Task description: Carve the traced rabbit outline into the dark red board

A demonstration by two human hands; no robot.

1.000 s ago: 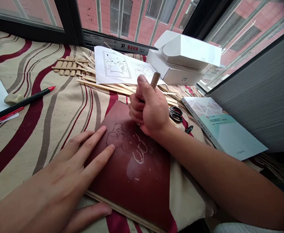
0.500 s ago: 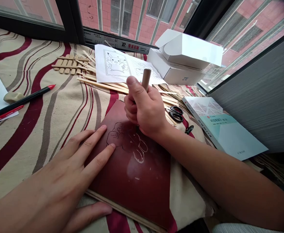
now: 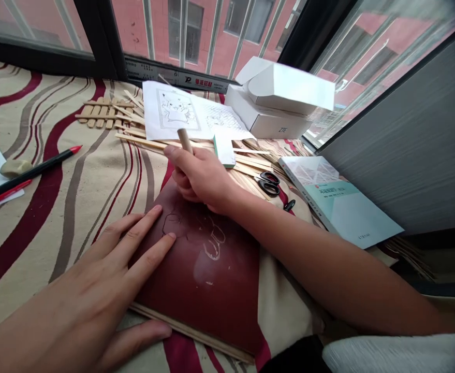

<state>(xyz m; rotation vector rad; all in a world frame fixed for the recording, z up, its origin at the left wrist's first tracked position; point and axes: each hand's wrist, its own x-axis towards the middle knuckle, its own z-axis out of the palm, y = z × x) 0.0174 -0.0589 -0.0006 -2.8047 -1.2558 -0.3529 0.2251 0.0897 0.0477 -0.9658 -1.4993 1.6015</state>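
Board: dark red-brown, lying in the lower middle of the frame, with a scratched drawing on top.
Left hand: at the lower left, fingers spread apart, two fingertips resting on the board's left side.
Right hand: in the middle, curled tight around a round brown handle; the bottom end is hidden.
Scissors: black loops, right of the middle, near thin wood strips.
Book: lying flat on the right.
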